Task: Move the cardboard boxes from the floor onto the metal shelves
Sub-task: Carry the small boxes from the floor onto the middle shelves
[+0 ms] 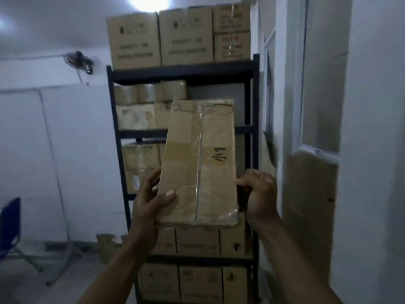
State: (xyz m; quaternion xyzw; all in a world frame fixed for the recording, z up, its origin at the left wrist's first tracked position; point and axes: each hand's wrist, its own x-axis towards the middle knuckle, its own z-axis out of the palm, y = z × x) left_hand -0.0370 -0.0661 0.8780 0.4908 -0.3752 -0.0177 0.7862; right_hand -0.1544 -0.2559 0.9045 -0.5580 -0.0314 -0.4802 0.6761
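Cardboard box (199, 163) raised before the metal shelves (182, 73), clamped at its near end between the left hand (149, 200) and right hand (258, 194). Gripping opposite sides likely steadies it for sliding into the open gap above and beyond the hands.

- The cardboard box (198, 163): matt brown board, creased and scuffed towards its lower corners.
- Clear tape (199, 183) down its centre seam: glossy plastic, wrinkled, catching the light.
- Brown tape band (186, 153) across it: smoother than the board, with a faint sheen.
- Shelving unit (182, 72): dark metal with a matt finish.
- Top-shelf cartons (133, 40): smooth matt cardboard with dark print.
- Wrapped bundles (151, 93) on the shelf below: brown and slightly shiny, like tape or film.
- Wall (83, 139): white, matt and plain.
- Chair (11, 218): blue back, its material unclear.
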